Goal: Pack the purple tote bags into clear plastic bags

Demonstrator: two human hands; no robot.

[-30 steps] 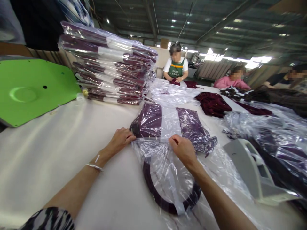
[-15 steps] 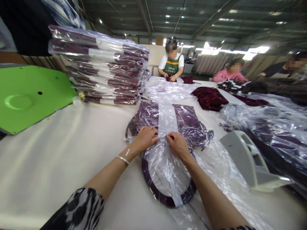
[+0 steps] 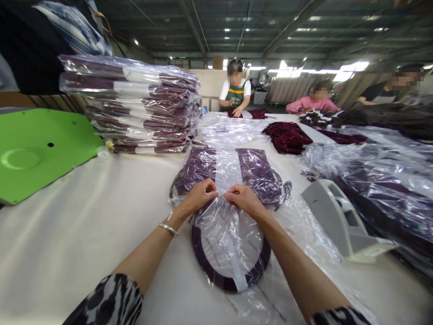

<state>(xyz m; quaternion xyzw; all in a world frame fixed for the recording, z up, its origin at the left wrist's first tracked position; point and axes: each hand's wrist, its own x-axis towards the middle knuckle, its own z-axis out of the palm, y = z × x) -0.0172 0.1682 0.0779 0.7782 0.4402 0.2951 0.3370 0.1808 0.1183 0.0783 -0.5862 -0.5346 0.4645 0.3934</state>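
Observation:
A folded dark purple garment lies in a clear plastic bag on the table in front of me, with a white strip down its middle. Below it, under the film, a dark purple ring-shaped band curves towards me. At the garment's near edge, my left hand is closed, thumb and fingertips pinching the bag's film. Just to its right, my right hand pinches the film too, its fingertips close to the left ones. Creases run down the film from between both hands.
A tall stack of bagged purple garments stands at the back left, beside a green board. On the right are a grey-white tape dispenser-like holder and piled plastic bags. Maroon cloth lies behind; several co-workers are across the table.
My left fingers, laid flatter on the bag before, are now curled into a pinch. My right hand stays at the same spot on the film. The whole view has shifted slightly.

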